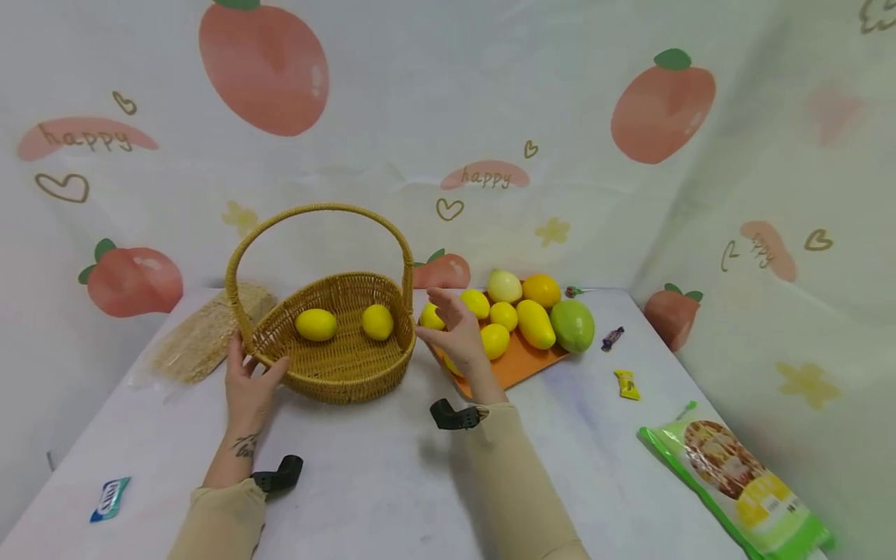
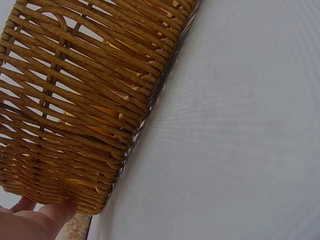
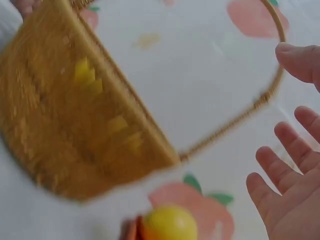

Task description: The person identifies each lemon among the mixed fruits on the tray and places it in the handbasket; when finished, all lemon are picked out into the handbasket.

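Note:
A wicker basket (image 1: 350, 390) with a tall arched handle stands on the table, a lemon (image 1: 316, 325) and a second lemon (image 1: 378, 322) inside it. My left hand (image 1: 248, 389) touches the basket's left side, with the thumb at the front and the fingers near the handle's foot. In the left wrist view, the thumb (image 2: 62, 212) rests against the woven wall. My right hand (image 1: 458, 336) is spread beside the basket's right side, holding nothing, and hides part of the orange tray (image 1: 535, 369). That tray bears several yellow fruits, an orange (image 1: 542, 291) and a green mango (image 1: 572, 326).
Behind the basket's left side lies a clear bag of beige pieces (image 1: 203, 342). A blue packet (image 1: 110, 499) lies front left. To the right are a purple candy (image 1: 612, 338), a yellow candy (image 1: 627, 385) and a green snack bag (image 1: 738, 486). Printed cloth (image 1: 392, 101) hangs behind.

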`<state>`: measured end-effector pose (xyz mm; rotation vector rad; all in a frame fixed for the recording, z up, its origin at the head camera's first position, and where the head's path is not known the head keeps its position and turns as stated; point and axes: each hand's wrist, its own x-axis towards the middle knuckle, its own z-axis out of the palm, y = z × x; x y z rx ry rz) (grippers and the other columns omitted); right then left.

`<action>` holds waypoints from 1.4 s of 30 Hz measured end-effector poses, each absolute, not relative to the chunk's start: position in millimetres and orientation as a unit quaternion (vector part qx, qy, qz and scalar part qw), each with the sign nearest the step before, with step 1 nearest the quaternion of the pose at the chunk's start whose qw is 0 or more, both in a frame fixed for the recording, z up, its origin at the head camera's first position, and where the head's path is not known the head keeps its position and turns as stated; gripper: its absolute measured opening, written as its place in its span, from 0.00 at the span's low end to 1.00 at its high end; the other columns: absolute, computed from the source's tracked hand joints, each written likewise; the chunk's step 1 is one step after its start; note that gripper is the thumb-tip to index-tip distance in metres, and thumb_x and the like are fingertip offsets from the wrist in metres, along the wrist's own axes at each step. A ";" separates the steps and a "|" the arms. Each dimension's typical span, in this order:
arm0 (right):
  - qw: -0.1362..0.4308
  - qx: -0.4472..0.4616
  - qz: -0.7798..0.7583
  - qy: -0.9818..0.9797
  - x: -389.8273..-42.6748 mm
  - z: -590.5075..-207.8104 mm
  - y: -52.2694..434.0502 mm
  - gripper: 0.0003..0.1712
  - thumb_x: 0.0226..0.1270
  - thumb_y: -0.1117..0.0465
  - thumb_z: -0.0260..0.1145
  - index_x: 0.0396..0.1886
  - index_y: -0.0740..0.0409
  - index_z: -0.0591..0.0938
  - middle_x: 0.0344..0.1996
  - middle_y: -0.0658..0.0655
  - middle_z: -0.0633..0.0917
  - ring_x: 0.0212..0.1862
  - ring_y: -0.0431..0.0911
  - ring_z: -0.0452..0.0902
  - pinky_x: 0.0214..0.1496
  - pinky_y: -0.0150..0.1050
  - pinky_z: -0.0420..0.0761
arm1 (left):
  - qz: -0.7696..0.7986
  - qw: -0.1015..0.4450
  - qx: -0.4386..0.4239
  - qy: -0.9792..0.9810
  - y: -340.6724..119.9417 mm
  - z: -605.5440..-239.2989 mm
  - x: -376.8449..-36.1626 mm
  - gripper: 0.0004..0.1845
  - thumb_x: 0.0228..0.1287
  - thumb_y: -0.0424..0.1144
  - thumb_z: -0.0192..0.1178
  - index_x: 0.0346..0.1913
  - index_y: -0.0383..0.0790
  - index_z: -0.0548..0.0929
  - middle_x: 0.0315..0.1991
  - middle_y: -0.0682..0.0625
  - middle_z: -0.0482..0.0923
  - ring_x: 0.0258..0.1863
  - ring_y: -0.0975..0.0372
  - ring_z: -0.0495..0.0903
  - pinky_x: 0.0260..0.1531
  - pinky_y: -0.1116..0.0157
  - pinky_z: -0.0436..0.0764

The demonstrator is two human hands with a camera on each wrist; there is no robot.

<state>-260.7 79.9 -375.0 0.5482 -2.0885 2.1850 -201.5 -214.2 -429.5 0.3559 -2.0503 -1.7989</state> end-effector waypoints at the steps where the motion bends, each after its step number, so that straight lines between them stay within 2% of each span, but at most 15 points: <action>1: 0.046 0.168 0.710 -0.683 -259.7 -378.1 85.9 0.35 0.50 0.76 0.67 0.61 0.66 0.69 0.61 0.63 0.71 0.65 0.52 0.62 0.70 0.47 0.59 | -0.642 0.193 0.131 -0.731 -214.4 -429.7 -201.2 0.46 0.58 0.32 0.60 0.72 0.62 0.46 0.68 0.46 0.52 0.64 0.50 0.58 0.56 0.68 0.70; 7: 0.056 0.095 0.709 -0.696 -258.9 -404.0 112.9 0.34 0.53 0.72 0.68 0.62 0.65 0.68 0.61 0.63 0.71 0.65 0.53 0.62 0.70 0.47 0.58 | -0.639 0.193 0.134 -0.733 -216.2 -430.8 -199.9 0.45 0.58 0.33 0.60 0.72 0.62 0.46 0.69 0.46 0.52 0.64 0.50 0.58 0.61 0.55 0.67; 10: 0.043 0.065 0.701 -0.709 -259.3 -416.8 119.1 0.34 0.53 0.70 0.68 0.62 0.63 0.68 0.62 0.61 0.71 0.66 0.51 0.62 0.71 0.46 0.58 | -0.637 0.194 0.132 -0.734 -216.7 -431.4 -199.7 0.45 0.58 0.34 0.59 0.72 0.62 0.46 0.69 0.46 0.53 0.64 0.49 0.58 0.61 0.53 0.66; 17: 0.030 0.019 0.681 -0.731 -258.3 -435.7 120.1 0.34 0.51 0.68 0.70 0.61 0.60 0.71 0.61 0.58 0.73 0.66 0.50 0.62 0.70 0.46 0.59 | -0.635 0.195 0.132 -0.736 -216.8 -431.7 -199.5 0.45 0.58 0.33 0.59 0.72 0.63 0.46 0.68 0.46 0.53 0.64 0.50 0.58 0.60 0.55 0.68; 23: 0.040 -0.009 0.643 -0.764 -254.3 -442.9 115.0 0.34 0.49 0.65 0.72 0.59 0.59 0.73 0.59 0.58 0.74 0.61 0.51 0.64 0.67 0.50 0.62 | -0.634 0.198 0.134 -0.735 -218.1 -430.7 -198.3 0.45 0.58 0.33 0.59 0.72 0.64 0.46 0.68 0.47 0.53 0.63 0.51 0.59 0.48 0.74 0.70; 28: 0.038 -0.038 0.613 -0.788 -252.7 -447.6 112.5 0.35 0.46 0.64 0.73 0.58 0.56 0.74 0.58 0.56 0.73 0.58 0.52 0.64 0.64 0.51 0.64 | -0.635 0.196 0.135 -0.735 -218.3 -431.2 -197.0 0.45 0.59 0.33 0.59 0.72 0.64 0.46 0.68 0.47 0.53 0.63 0.50 0.59 0.42 0.81 0.69; 31: 0.030 -0.049 0.602 -0.797 -251.8 -447.3 112.1 0.36 0.45 0.65 0.74 0.58 0.55 0.73 0.59 0.57 0.72 0.58 0.53 0.64 0.64 0.52 0.65 | -0.636 0.192 0.136 -0.735 -218.0 -431.2 -197.7 0.45 0.59 0.33 0.59 0.71 0.65 0.45 0.69 0.47 0.53 0.63 0.50 0.59 0.44 0.80 0.70; 36: 0.026 -0.056 0.594 -0.802 -247.4 -442.9 114.2 0.37 0.44 0.66 0.74 0.58 0.57 0.73 0.60 0.59 0.71 0.58 0.54 0.64 0.63 0.54 0.65 | -0.636 0.190 0.133 -0.736 -217.0 -431.1 -199.2 0.46 0.59 0.33 0.59 0.72 0.64 0.45 0.69 0.48 0.52 0.64 0.50 0.58 0.53 0.70 0.70; 42: 0.040 -0.030 0.615 -0.787 -241.5 -432.7 117.4 0.34 0.45 0.66 0.73 0.57 0.54 0.75 0.59 0.57 0.71 0.57 0.54 0.64 0.61 0.53 0.67 | -0.633 0.195 0.126 -0.738 -215.3 -430.8 -201.1 0.46 0.58 0.33 0.60 0.72 0.64 0.45 0.69 0.47 0.53 0.63 0.50 0.59 0.54 0.68 0.70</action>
